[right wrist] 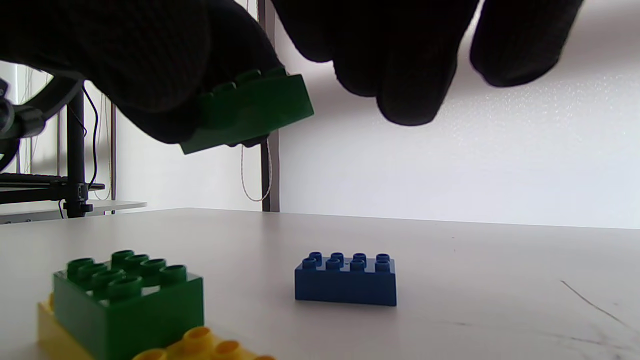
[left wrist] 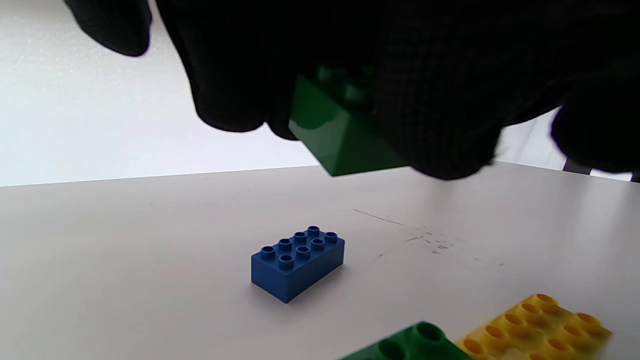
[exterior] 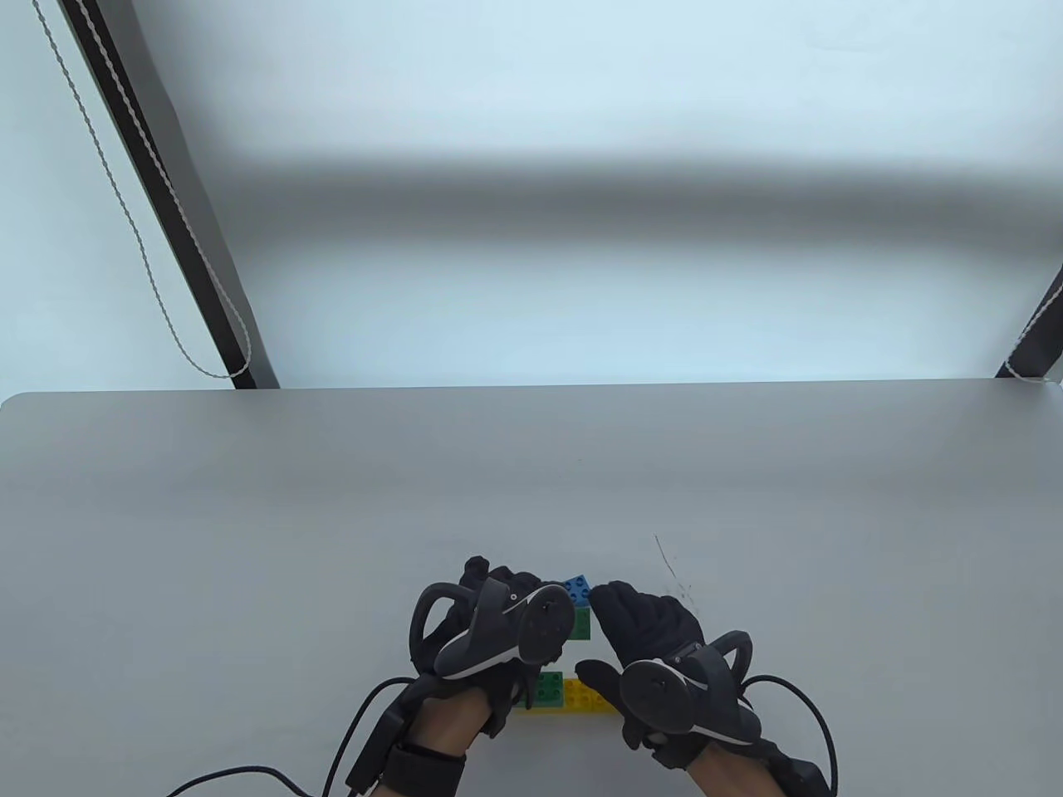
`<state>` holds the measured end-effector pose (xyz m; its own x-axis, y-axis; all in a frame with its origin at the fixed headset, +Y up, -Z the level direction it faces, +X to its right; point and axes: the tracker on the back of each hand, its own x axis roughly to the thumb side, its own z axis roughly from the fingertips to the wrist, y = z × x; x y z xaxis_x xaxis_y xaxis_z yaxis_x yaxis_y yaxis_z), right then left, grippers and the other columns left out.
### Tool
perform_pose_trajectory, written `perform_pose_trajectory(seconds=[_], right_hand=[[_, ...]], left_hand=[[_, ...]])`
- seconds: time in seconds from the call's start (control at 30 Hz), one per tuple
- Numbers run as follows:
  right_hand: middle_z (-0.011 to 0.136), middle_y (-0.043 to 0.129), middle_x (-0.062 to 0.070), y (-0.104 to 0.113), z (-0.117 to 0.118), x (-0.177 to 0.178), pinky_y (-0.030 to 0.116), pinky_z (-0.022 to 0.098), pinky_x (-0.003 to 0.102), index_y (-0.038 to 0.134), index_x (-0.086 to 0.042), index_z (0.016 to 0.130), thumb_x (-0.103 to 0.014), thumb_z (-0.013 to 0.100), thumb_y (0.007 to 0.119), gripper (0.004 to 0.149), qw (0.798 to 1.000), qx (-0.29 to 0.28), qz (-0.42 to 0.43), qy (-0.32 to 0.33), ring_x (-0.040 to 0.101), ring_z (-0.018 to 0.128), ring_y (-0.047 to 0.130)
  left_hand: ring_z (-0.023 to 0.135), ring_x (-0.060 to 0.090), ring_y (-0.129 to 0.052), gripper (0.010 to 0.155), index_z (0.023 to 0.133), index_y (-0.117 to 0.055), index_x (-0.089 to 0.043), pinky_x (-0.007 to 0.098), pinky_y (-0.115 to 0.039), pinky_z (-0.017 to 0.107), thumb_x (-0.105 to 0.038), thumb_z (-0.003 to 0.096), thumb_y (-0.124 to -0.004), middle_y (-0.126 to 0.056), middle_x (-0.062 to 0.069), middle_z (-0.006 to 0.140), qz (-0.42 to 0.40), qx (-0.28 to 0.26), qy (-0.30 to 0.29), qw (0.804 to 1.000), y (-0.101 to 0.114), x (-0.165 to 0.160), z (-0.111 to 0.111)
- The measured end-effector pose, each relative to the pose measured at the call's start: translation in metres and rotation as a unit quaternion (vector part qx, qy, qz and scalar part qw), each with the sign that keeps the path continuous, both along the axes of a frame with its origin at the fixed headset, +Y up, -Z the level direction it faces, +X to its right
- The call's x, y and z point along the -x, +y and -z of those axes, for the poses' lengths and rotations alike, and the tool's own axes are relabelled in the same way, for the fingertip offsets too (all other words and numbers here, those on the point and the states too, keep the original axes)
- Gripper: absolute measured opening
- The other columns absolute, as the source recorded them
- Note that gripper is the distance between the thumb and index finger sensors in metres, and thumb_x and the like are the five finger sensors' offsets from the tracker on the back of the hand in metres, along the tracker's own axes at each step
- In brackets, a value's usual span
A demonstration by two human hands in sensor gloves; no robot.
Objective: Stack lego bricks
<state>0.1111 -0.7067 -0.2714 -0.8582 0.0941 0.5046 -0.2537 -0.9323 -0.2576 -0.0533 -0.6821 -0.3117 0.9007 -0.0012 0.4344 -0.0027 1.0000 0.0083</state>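
My left hand point(exterior: 507, 585) grips a green brick point(exterior: 582, 624) and holds it in the air, slightly tilted; it shows between my fingers point(left wrist: 230, 100) in the left wrist view point(left wrist: 345, 140) and in the right wrist view point(right wrist: 250, 112). A blue brick point(exterior: 579, 588) lies studs up on the table below and beyond it point(left wrist: 297, 262) point(right wrist: 346, 280). Nearer me, a second green brick point(exterior: 548, 687) point(right wrist: 127, 300) sits on the left end of a yellow plate point(exterior: 591, 696) point(left wrist: 540, 325). My right hand point(exterior: 631, 623) hovers right of the held brick, its fingers point(right wrist: 410, 75) spread and empty.
Dark scratch marks point(exterior: 667, 566) lie on the grey table right of the blue brick. The table's far edge point(exterior: 531, 388) runs in front of a white wall. Glove cables point(exterior: 365, 722) trail off the near edge. A black post point(right wrist: 267, 165) stands behind.
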Motion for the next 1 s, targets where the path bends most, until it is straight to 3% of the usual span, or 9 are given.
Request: perform_pose_trajectory(seconds=[0.67,1.0], right_hand=[[0.076,0.093,0.013,0.005,-0.002,0.002,0.084,0.051,0.056,0.077,-0.009,0.083,-0.049,0.029,0.09,0.069,0.999,0.005,-0.031,0.019,0.03,0.059,0.104],[0.076,0.093,0.011,-0.003,0.009,-0.011,0.084,0.051,0.056,0.077,-0.011,0.082,-0.048,0.028,0.091,0.066,0.998,0.065,-0.016,0.016,0.029,0.059,0.104]], left_hand=[[0.078,0.024,-0.095,0.066,0.084,-0.082,-0.025,0.064,-0.063,0.069,-0.048,0.0246,-0.1,-0.097,0.0,0.084,-0.014,0.03,-0.036,0.999,-0.006,-0.012,-0.01],[0.082,0.026,-0.092,0.066,0.087,-0.08,-0.027,0.063,-0.064,0.069,-0.051,0.0284,-0.096,-0.094,0.0,0.089,-0.036,0.054,-0.035,0.997,-0.006,-0.006,-0.007]])
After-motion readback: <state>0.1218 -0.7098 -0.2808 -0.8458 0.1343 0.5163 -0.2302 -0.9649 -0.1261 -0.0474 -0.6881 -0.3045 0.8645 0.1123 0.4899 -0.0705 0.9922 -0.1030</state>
